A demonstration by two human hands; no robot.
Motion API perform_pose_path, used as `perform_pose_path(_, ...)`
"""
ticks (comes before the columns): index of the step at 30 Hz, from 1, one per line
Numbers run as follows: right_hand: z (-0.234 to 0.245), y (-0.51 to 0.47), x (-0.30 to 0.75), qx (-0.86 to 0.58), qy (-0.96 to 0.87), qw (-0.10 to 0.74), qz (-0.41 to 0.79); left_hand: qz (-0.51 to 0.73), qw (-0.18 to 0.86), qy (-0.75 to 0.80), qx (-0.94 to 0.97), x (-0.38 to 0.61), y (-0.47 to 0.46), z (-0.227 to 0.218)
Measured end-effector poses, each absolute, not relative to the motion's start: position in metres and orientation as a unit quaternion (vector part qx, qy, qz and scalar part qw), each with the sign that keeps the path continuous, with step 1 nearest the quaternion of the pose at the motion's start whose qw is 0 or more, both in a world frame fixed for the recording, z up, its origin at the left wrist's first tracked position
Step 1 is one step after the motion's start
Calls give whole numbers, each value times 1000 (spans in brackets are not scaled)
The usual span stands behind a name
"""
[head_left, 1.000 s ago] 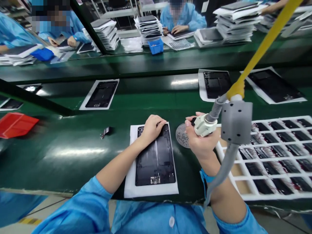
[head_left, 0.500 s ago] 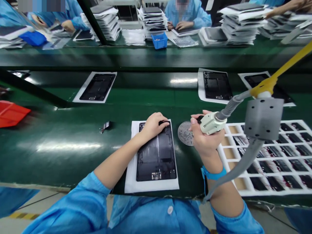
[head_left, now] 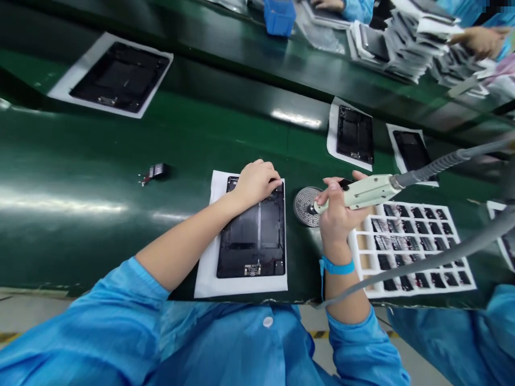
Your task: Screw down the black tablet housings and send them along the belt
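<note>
My right hand (head_left: 338, 212) is wrapped round a pale green electric screwdriver (head_left: 370, 193). Its tip points left, over a round perforated metal screw dish (head_left: 306, 201), touching or just above it. My left hand (head_left: 257, 185) rests at the top right corner of a black tablet housing (head_left: 249, 236), fingers bent and pressed together; anything between them is hidden. A small circuit board (head_left: 252, 269) shows at the housing's lower edge. Under the housing lies a white foam sheet (head_left: 209, 279). On the bench to the left is a small black part with wires (head_left: 155, 172).
A white compartment tray (head_left: 364, 242) of black parts stands right of my right hand. The screwdriver's grey cable (head_left: 442, 257) crosses over it. More tablet housings (head_left: 120, 78) lie on sheets farther back. A blue bin (head_left: 279, 19), stacked sheets and co-workers' hands are beyond.
My view has swung and tilted, shifting the bench. The screwdriver has turned to lie more sideways, its tip now showing at the screw dish. My left hand stays at the housing's corner.
</note>
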State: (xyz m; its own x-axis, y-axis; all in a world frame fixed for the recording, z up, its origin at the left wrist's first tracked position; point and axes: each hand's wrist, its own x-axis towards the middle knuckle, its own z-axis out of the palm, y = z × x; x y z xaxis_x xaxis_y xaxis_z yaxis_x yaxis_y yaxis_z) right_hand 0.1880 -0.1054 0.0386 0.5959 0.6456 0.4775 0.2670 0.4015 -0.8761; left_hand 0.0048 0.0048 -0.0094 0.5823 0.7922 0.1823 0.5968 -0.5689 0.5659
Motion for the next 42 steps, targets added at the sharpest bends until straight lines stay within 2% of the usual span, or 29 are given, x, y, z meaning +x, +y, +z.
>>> perform_pose_path(22, 33, -107, 187, -555, -446, 693, 110, 207, 241, 417, 852, 11, 6, -8)
perform_pose_path(28, 61, -96, 181, -495, -459, 733, 87, 216, 248, 408, 851, 12, 7, -8)
perform_pose_path(31, 69, -75, 166, -485, -477, 727, 96, 216, 245, 405, 854, 12, 7, -5)
perform_pose_path(37, 45, -39, 146, -505, -464, 711, 159, 194, 246, 411, 857, 13, 8, 0)
perform_pose_path(42, 31, -35, 147, -513, -462, 707, 154, 196, 255, 407, 855, 17, 9, -1)
